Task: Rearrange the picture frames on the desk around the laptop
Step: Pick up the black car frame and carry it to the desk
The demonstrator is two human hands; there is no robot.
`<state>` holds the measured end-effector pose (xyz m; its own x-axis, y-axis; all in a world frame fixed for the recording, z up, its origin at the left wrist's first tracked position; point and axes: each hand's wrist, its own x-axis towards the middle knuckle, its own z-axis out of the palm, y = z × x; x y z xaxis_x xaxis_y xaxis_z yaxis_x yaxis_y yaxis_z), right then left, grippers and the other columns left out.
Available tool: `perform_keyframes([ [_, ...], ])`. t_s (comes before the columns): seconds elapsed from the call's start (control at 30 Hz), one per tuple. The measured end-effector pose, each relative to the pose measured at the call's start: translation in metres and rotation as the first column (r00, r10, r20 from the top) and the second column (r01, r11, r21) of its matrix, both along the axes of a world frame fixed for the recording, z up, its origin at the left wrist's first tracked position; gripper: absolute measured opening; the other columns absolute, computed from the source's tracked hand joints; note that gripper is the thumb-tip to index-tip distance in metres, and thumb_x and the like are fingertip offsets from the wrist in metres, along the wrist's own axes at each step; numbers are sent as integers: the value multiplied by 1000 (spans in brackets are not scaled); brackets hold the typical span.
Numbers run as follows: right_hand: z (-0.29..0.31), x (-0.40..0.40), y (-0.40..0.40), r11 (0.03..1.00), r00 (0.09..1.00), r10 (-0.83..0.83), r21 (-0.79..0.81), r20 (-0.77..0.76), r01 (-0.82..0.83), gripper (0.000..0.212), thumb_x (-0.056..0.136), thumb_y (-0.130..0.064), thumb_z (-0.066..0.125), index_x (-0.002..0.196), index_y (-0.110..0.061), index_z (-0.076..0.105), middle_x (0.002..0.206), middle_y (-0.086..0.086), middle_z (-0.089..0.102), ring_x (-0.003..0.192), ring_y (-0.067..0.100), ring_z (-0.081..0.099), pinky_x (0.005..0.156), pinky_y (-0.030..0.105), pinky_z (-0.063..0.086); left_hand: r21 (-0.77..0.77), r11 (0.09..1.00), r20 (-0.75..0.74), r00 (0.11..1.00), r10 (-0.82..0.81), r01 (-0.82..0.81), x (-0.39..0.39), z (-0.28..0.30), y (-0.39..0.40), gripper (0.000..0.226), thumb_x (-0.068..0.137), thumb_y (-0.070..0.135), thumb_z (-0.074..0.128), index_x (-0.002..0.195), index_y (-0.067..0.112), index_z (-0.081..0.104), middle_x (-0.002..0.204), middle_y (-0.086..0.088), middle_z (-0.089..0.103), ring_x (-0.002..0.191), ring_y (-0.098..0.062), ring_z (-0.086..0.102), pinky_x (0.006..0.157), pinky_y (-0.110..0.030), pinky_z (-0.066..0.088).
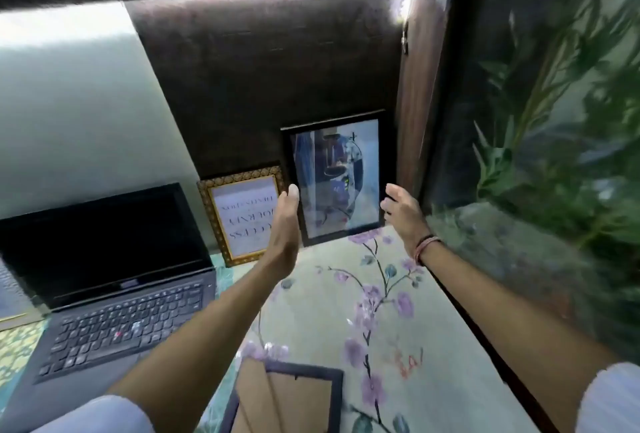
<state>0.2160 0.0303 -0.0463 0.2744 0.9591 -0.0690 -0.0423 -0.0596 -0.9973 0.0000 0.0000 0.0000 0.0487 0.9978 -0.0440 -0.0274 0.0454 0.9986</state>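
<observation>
A tall black picture frame (337,178) leans upright against the dark back panel at the desk's rear. My left hand (284,221) is flat and open by its left edge. My right hand (401,211) is open by its right edge, fingers apart; I cannot tell whether either hand touches the frame. A smaller gold frame (244,214) with printed words leans just left of it. An open black laptop (114,277) sits at the left. A third frame (287,398) lies face down near the front edge, its brown back showing.
The desk wears a floral cloth (374,294). The dark back panel (263,79) rises behind the frames, with a wooden post (415,114) to its right. A glass pane with green leaves (561,121) stands at the right. A yellow patterned thing (17,346) lies at the far left.
</observation>
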Motion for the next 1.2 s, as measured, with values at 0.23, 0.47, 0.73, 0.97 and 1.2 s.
perform_keyframes([
  [0.23,-2,28,68,992,990,25,-129,140,-7,72,90,14,39,157,-7,22,164,11,23,150,25,25,119,40,29,-96,992,-51,996,76,-81,8,-13,43,64,105,56,23,158,21,24,165,2,25,137,-7,31,104,-28,23],
  [0.47,0,38,89,974,977,127,-206,169,-91,76,88,18,33,158,-9,19,165,9,20,152,23,22,118,36,29,-184,979,-7,996,84,-84,12,-24,62,77,98,67,26,160,22,18,168,-1,18,154,-21,19,121,-41,15],
  [0.73,-4,44,78,992,996,41,-119,75,-32,63,89,-1,55,150,-8,41,152,5,46,137,20,47,116,37,37,-206,969,115,980,165,-139,13,-19,47,76,99,65,30,158,17,28,163,2,31,149,-17,30,119,-36,20],
  [0.97,49,3,34,999,972,-36,34,234,29,41,100,-12,52,140,-3,54,138,9,59,127,16,53,109,27,40,-126,953,121,950,289,-274,-28,1,-8,32,101,30,52,129,15,58,118,4,64,110,-11,58,93,-24,44],
  [1.2,78,-128,-9,979,873,171,20,457,-202,42,94,-22,53,133,-10,63,135,6,64,128,20,57,113,38,42,-221,905,168,900,403,-364,-137,-25,-99,15,104,7,48,108,11,62,102,-4,69,94,-19,61,87,-30,53],
])
